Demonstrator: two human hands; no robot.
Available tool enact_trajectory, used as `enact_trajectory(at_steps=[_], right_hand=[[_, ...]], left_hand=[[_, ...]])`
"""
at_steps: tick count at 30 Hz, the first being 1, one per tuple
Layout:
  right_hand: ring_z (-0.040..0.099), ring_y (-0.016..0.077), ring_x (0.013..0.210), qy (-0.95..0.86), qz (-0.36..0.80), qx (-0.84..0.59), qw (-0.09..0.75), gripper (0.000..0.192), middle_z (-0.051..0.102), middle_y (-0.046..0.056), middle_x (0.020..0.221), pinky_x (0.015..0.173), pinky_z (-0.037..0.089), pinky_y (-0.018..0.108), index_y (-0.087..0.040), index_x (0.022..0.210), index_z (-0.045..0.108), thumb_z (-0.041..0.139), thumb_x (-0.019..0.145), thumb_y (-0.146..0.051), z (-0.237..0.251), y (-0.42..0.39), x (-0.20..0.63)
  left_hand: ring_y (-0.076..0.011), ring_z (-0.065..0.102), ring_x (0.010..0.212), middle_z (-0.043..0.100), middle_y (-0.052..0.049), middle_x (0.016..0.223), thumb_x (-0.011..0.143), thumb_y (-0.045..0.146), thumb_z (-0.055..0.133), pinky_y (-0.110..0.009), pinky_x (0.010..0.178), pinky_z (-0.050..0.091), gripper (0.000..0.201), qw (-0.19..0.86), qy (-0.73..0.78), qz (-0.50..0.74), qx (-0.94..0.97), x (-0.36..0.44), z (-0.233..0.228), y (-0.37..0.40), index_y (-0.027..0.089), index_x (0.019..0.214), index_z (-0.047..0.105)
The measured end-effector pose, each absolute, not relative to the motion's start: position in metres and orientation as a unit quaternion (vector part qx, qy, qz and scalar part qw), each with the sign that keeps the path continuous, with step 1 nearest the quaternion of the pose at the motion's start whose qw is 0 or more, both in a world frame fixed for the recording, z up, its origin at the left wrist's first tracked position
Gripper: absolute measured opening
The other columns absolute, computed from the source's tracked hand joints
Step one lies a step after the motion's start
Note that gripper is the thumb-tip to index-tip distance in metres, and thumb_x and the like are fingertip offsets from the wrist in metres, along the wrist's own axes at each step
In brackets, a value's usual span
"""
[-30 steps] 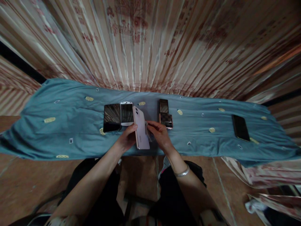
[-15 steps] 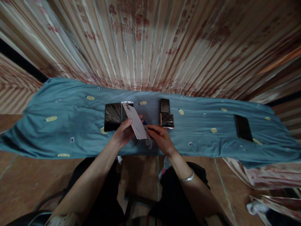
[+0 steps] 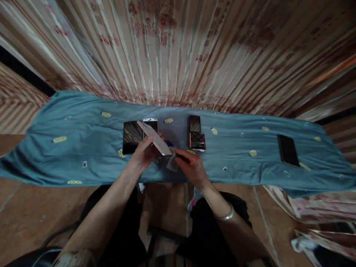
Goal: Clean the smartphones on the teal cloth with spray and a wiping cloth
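The left hand (image 3: 146, 150) is closed around the long edges of a pale phone (image 3: 155, 140), thumb on the back and fingers curled beneath; the phone is held tilted above the table, its camera end up and to the left, its other end near the right hand (image 3: 191, 166); the right hand pinches a small grey cloth (image 3: 172, 164) between thumb and fingers, right by that end of the phone, with part of the cloth hanging down; a small blue thing (image 3: 169, 143), too blurred to name, shows just behind; under them a teal tablecloth (image 3: 236, 163) with yellow pineapple prints covers the table; on it a dark tablet (image 3: 130, 140) and a partly hidden white phone (image 3: 150, 122) lie side by side at left, a small dark phone (image 3: 195, 124) and a checkered phone (image 3: 197, 142) lie together near the middle, and a black phone (image 3: 288, 151) lies well apart at right; a patterned curtain (image 3: 178, 55) hangs behind, over a brown floor (image 3: 169, 200); compared with a second ago, the pale phone's camera end has swung left and the grey cloth shows more fully, while the devices on the table keep their places
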State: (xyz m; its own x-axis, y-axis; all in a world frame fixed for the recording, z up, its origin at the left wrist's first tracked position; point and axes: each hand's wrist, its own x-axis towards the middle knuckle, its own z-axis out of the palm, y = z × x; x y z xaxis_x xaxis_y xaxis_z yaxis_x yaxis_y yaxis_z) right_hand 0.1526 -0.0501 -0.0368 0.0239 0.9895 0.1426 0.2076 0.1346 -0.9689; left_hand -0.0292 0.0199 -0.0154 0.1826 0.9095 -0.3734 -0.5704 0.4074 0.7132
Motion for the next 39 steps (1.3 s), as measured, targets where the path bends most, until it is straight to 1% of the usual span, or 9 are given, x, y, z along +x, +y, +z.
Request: enact_trajectory(at_steps=[3,6,11,14,19,23,27,34,39], right_hand=[[0.071,0.0216,0.110,-0.633,0.303,-0.523,0.484,0.030,0.077,0.006,0.116,0.100,0.056,0.039,-0.026,0.114,0.076,0.059,0.090,-0.020,-0.035,-0.053,0.152],[0.071,0.0203,0.108,-0.677,0.219,-0.509,0.484,0.029,0.077,0.007,0.115,0.096,0.058,0.036,-0.026,0.116,0.075,0.057,0.094,-0.018,-0.031,-0.055,0.152],[0.071,0.0203,0.104,-0.719,0.155,-0.466,0.491,0.029,0.077,0.007,0.113,0.094,0.057,0.038,-0.027,0.121,0.072,0.055,0.099,-0.020,-0.019,-0.055,0.148],[0.070,0.0206,0.104,-0.724,0.153,-0.447,0.503,0.030,0.076,0.007,0.114,0.094,0.057,0.038,-0.028,0.123,0.071,0.055,0.100,-0.020,-0.012,-0.056,0.145],[0.070,0.0214,0.106,-0.706,0.204,-0.443,0.514,0.028,0.076,0.007,0.116,0.096,0.057,0.040,-0.030,0.123,0.072,0.058,0.099,-0.023,-0.009,-0.058,0.144],[0.071,0.0201,0.107,-0.687,0.249,-0.445,0.518,0.026,0.076,0.008,0.114,0.096,0.057,0.037,-0.027,0.120,0.073,0.060,0.098,-0.026,-0.009,-0.060,0.143],[0.070,0.0185,0.109,-0.672,0.288,-0.449,0.514,0.026,0.075,0.006,0.117,0.098,0.057,0.035,-0.030,0.120,0.073,0.060,0.098,-0.027,-0.012,-0.061,0.140],[0.066,0.0183,0.119,-0.686,0.255,-0.460,0.502,0.031,0.072,0.005,0.126,0.106,0.052,0.035,-0.030,0.126,0.070,0.054,0.101,-0.025,-0.013,-0.056,0.139],[0.064,0.0193,0.122,-0.688,0.226,-0.465,0.509,0.034,0.070,0.008,0.129,0.108,0.051,0.037,-0.029,0.129,0.068,0.050,0.101,-0.023,-0.016,-0.049,0.140]], left_hand=[[-0.0179,0.070,0.093,0.075,-0.004,0.103,0.074,0.035,0.082,-0.028,0.082,0.058,0.030,0.734,0.400,0.507,0.210,-0.026,-0.015,0.019,0.018,0.097,0.072],[-0.0173,0.070,0.095,0.074,-0.004,0.107,0.074,0.034,0.083,-0.029,0.085,0.058,0.031,0.733,0.398,0.513,0.203,-0.025,-0.014,0.018,0.018,0.098,0.071],[-0.0159,0.069,0.088,0.073,-0.002,0.095,0.072,0.032,0.083,-0.028,0.082,0.057,0.035,0.742,0.402,0.492,0.213,-0.022,-0.018,0.016,0.018,0.100,0.069],[-0.0144,0.068,0.083,0.072,-0.001,0.093,0.067,0.032,0.086,-0.026,0.077,0.057,0.039,0.744,0.402,0.494,0.204,-0.021,-0.022,0.016,0.017,0.099,0.069],[-0.0137,0.068,0.082,0.073,0.000,0.095,0.062,0.031,0.089,-0.026,0.077,0.055,0.042,0.735,0.408,0.500,0.210,-0.019,-0.024,0.016,0.018,0.098,0.069],[-0.0159,0.067,0.081,0.074,-0.003,0.094,0.059,0.035,0.090,-0.028,0.074,0.052,0.050,0.736,0.402,0.489,0.239,-0.018,-0.022,0.013,0.017,0.103,0.072],[-0.0162,0.067,0.080,0.075,-0.004,0.091,0.058,0.039,0.091,-0.027,0.074,0.050,0.056,0.743,0.394,0.474,0.260,-0.016,-0.022,0.010,0.016,0.105,0.073],[-0.0196,0.069,0.085,0.076,-0.005,0.088,0.047,0.044,0.096,-0.027,0.075,0.052,0.059,0.768,0.366,0.444,0.281,-0.008,-0.025,0.003,0.016,0.095,0.077],[-0.0141,0.066,0.075,0.072,0.001,0.079,0.050,0.034,0.095,-0.023,0.071,0.052,0.046,0.784,0.337,0.443,0.275,-0.003,-0.028,-0.005,0.020,0.090,0.077]])
